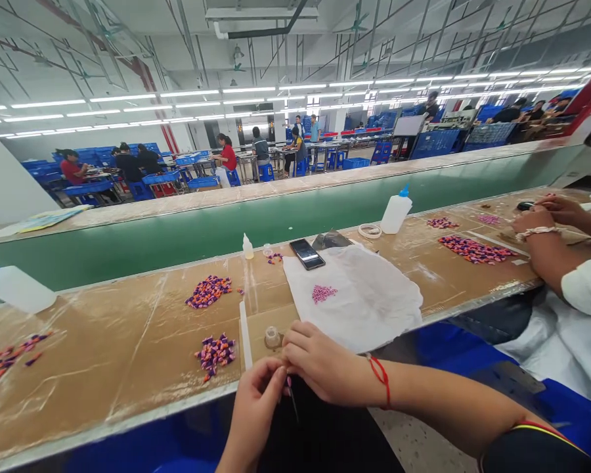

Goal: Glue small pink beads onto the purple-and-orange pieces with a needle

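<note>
My left hand [259, 397] and my right hand [320, 361] meet at the table's front edge, fingertips pinched together. From between them a thin, needle-like rod [295, 406] points down, with a small pink-and-purple piece [288, 383] beside it. The fingers hide most of what they grip, so which hand has the rod I cannot tell. Just beyond the fingers stands a small clear round cap or cup [272, 337]. Left of my hands lie two piles of small orange, pink and purple pieces, the nearer pile [215, 356] and the farther pile [208, 292].
A white cloth [369, 295] bears tiny pink rings [324, 293] and a phone [307, 254]. Behind stand a small dropper bottle [247, 246], a tape roll [370, 230] and a white squeeze bottle [396, 211]. A co-worker's hands [546, 213] are at the right, near another pile [474, 249].
</note>
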`<state>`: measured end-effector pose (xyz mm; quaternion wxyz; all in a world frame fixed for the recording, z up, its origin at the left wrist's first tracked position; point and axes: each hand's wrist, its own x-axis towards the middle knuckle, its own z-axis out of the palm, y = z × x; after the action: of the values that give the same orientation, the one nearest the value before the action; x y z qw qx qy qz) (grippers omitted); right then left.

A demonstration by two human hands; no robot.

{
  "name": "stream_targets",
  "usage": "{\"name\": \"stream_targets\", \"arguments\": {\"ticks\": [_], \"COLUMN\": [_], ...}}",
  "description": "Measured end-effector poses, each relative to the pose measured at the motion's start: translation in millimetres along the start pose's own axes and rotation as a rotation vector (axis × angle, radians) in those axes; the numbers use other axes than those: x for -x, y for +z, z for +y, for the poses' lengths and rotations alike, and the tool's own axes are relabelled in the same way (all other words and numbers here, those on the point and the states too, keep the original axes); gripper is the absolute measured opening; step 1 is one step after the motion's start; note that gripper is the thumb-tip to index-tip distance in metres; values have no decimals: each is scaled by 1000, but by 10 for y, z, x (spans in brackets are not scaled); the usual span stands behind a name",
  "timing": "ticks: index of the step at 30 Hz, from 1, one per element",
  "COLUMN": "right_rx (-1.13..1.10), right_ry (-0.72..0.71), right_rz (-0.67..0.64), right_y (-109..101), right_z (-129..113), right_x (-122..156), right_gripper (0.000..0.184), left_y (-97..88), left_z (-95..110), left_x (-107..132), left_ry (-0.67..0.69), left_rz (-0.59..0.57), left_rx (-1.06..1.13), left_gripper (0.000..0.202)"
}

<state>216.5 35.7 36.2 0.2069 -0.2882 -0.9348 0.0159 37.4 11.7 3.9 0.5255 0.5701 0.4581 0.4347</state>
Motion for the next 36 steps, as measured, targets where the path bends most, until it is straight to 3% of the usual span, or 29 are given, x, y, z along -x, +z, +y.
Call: {"name": "stream_targets", "arguments": {"ticks": [5, 8, 12, 16, 23, 28, 33, 36], "right_rx": [1, -45, -253, -507, -571, -547, -567, -454], "right_ry": [43, 47, 44, 163, 240, 215, 171, 71], "right_rz": [16, 88, 237, 297, 238, 222, 233, 257], "right_y": [45, 58, -44, -209, -337, -355, -378, -371], "right_z": [-35, -35, -44, -45, -51, -51, -52, -30], "right_x": [3, -17, -40, -39, -33, -30, -21, -28], "right_gripper": [12, 17, 17, 8, 8, 10, 13, 16], "left_y": [0, 16, 39, 65, 100, 104, 89, 84], "left_z": [26, 21, 108, 268, 424, 445, 463, 461], "left_x": [-9, -32, -52, -51, 2, 16, 10, -1], "left_ry": [60, 89, 126, 151, 193, 142, -14, -122], "left_rz": [19, 60, 102, 106, 98, 76, -14, -29], "left_rx": [-104, -139, -119, -41, -42, -34, 186, 286], "left_gripper": [44, 36, 29, 23, 17, 17, 27, 37]}}
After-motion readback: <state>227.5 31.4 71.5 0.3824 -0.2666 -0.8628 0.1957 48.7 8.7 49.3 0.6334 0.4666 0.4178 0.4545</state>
